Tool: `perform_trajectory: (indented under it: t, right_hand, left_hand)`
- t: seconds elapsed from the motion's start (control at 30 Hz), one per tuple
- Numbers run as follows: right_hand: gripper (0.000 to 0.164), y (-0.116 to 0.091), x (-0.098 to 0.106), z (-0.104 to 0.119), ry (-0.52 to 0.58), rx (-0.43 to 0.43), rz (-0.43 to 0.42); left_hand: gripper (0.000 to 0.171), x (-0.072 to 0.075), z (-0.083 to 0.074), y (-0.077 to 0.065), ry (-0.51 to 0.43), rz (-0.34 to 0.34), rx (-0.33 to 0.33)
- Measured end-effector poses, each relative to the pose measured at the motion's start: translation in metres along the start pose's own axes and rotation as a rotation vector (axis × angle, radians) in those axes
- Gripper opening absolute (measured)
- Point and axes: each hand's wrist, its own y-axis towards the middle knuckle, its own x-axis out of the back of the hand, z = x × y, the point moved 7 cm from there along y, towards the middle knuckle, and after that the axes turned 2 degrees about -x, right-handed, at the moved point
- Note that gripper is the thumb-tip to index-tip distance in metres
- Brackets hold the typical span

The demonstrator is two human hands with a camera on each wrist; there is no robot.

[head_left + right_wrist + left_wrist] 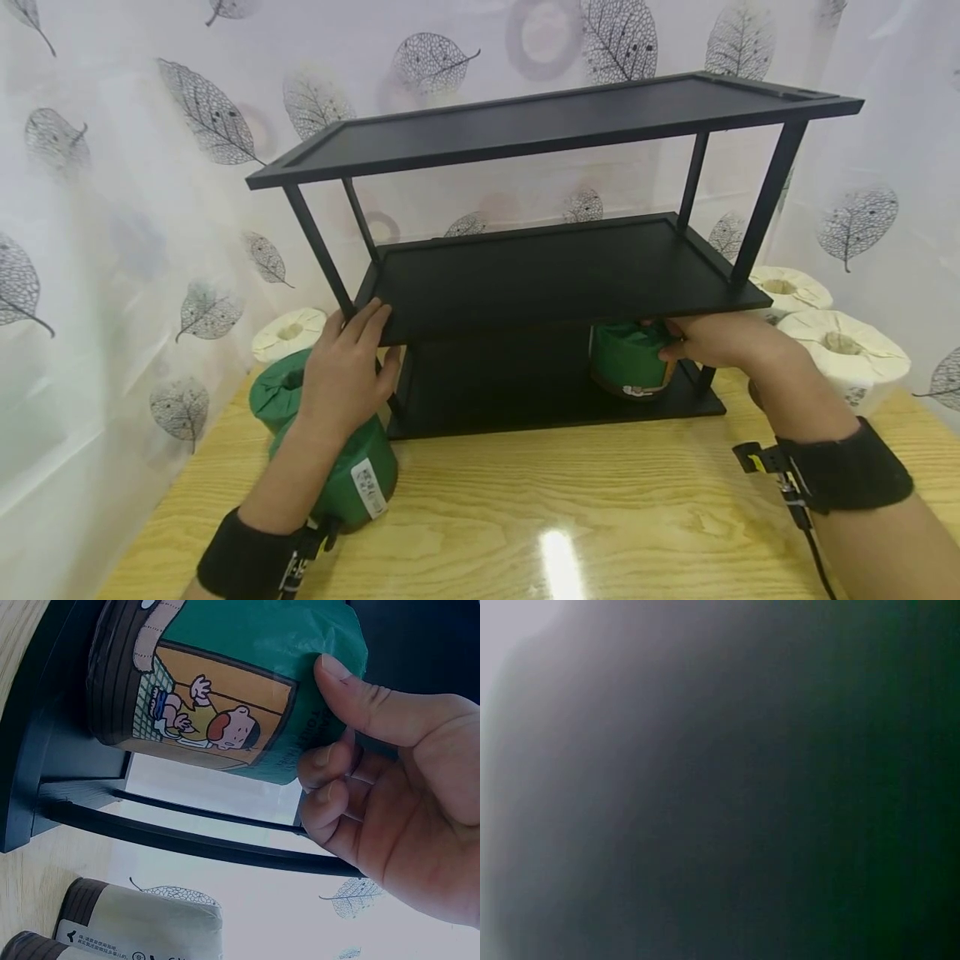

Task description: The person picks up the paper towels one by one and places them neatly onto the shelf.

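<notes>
The left hand (341, 367) grips the left side of the rack (540, 271), apparently for stability, while the right hand (716, 337) pinches a green roll (626, 358) inside its lower right.

Matt rack (525, 279); glossy wood-grain table (465, 500)

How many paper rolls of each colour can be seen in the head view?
Green rolls: 3 (1 inside the black rack, 2 on its left)
Cream rolls: 3 (1 left, 2 right)
Total: 6 visible rolls
</notes>
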Motion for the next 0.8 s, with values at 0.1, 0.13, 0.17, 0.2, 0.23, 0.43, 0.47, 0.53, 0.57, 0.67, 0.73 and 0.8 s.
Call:
perform_trajectory:
  t: [0.1,0.13,0.17,0.2,0.23,0.43,0.47,0.53,0.57,0.67,0.73,0.8]
  right_hand:
    - [0.075,0.0004,-0.0008,-0.0003,0.004,0.003,-0.001]
    - [0.075,0.0005,-0.001,-0.0003,0.005,0.003,-0.002]
    - [0.074,0.0006,-0.0012,0.0003,0.009,0.007,-0.003]
    - [0.074,0.0007,-0.0016,0.0005,0.009,0.007,-0.001]
    - [0.074,0.0006,-0.0019,0.0008,0.01,0.01,0.001]
    - [0.064,0.0013,-0.0002,0.0036,-0.003,0.038,-0.048]
    - [0.061,0.0016,0.0002,0.0037,-0.004,0.04,-0.058]
    - [0.056,0.0023,0.0007,0.0042,-0.006,0.043,-0.069]
    - [0.056,0.0025,0.0007,0.0047,-0.013,0.042,-0.071]
    - [0.062,0.0029,0.0006,0.0056,-0.034,0.04,-0.074]
    - [0.066,0.0029,0.0003,0.0059,-0.049,0.04,-0.077]
    - [0.068,0.003,0.0,0.0059,-0.057,0.041,-0.082]
  left_hand:
    - [0.048,0.0,-0.0002,-0.0008,0.001,-0.008,-0.006]
    - [0.048,0.0,-0.0003,-0.001,0.002,-0.011,-0.009]
    - [0.048,0.0001,-0.0005,-0.0012,0.002,-0.015,-0.011]
    - [0.048,0.0001,-0.0006,-0.0013,0.002,-0.016,-0.014]
    - [0.048,0.0001,-0.0007,-0.0013,0.001,-0.018,-0.015]
    - [0.048,-0.0007,-0.0009,-0.0012,0.001,-0.014,-0.015]
    - [0.048,-0.0009,-0.0009,-0.0013,0.001,-0.013,-0.015]
    - [0.049,-0.001,-0.001,-0.0014,0.001,-0.012,-0.015]
    - [0.049,-0.001,-0.0009,-0.0015,0.001,-0.012,-0.014]
    - [0.049,-0.0012,-0.0007,-0.0019,0.003,-0.011,-0.013]
    - [0.049,-0.0015,-0.0008,-0.0022,0.002,-0.012,-0.014]
    - [0.049,-0.0016,-0.0009,-0.0026,0.003,-0.015,-0.016]
